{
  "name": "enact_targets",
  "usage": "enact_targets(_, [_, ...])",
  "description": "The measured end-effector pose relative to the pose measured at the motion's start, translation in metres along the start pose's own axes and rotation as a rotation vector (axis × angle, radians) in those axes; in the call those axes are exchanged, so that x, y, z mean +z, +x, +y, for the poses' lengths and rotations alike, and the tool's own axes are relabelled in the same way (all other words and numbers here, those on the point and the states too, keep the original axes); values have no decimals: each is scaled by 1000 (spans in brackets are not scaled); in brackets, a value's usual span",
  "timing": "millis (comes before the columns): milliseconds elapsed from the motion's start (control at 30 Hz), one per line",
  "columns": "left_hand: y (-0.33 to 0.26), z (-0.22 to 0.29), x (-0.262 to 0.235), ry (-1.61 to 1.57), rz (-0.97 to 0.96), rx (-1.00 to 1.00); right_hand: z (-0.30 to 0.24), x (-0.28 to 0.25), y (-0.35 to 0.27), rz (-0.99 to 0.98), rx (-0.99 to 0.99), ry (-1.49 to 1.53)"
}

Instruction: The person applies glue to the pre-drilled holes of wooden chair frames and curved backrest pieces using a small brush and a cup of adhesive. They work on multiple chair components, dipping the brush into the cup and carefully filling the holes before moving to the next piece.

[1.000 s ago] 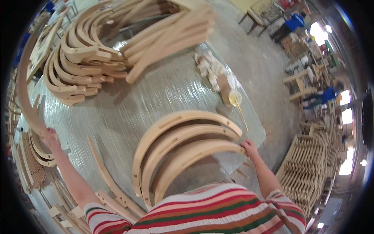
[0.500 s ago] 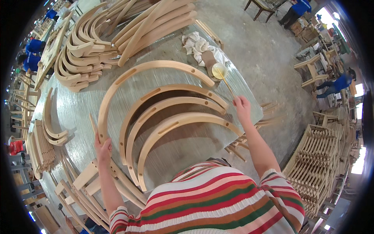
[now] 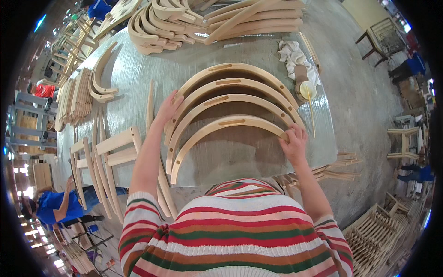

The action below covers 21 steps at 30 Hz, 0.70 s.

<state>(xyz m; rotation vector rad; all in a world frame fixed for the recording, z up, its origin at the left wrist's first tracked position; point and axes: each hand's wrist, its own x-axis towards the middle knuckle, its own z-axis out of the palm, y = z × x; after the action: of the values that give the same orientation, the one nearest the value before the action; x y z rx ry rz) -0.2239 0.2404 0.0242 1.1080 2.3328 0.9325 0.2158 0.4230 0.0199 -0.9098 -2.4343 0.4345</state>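
Your left hand [image 3: 167,108] lies flat and open against the left side of a set of four curved wooden arches [image 3: 230,99] that lie nested on the grey surface [image 3: 134,78]. The fingers are spread and rest on the outer arches near their left legs; nothing is clasped in that hand. Your right hand [image 3: 292,141] is at the right end of the innermost arch [image 3: 221,124], with the fingers curled over the wood there, so its grip is closed on that end. The four arches sit one inside another, open side toward you, each with a slot cut near its crown.

Taking the arches as the landmark: just to their right stands a small round cup [image 3: 307,89] with a thin stick [image 3: 311,115] leaning out of it, and behind the cup lies a crumpled white rag [image 3: 291,53]. Beyond the arches, at the far edge of the surface, is a pile of curved wooden parts [image 3: 161,23] beside a bundle of long straight slats [image 3: 258,16]. To the left of the arches lie a few narrow curved strips [image 3: 102,74], and nearer you on that side a ladder-like wooden frame [image 3: 108,152] hangs over the near edge. Far to the left of the arches, below the surface, a person in a blue shirt [image 3: 55,205] is bending over.
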Motion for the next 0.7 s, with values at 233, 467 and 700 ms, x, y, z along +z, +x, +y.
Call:
enact_targets(233, [48, 24, 11, 174, -39, 37, -13, 4, 43, 19, -41, 46])
enact_targets(467, [30, 21, 22, 175, -70, 124, 5, -17, -8, 77, 112, 202])
enact_targets(700, [94, 115, 69, -127, -2, 242, 97, -17, -15, 398, 1155, 1948])
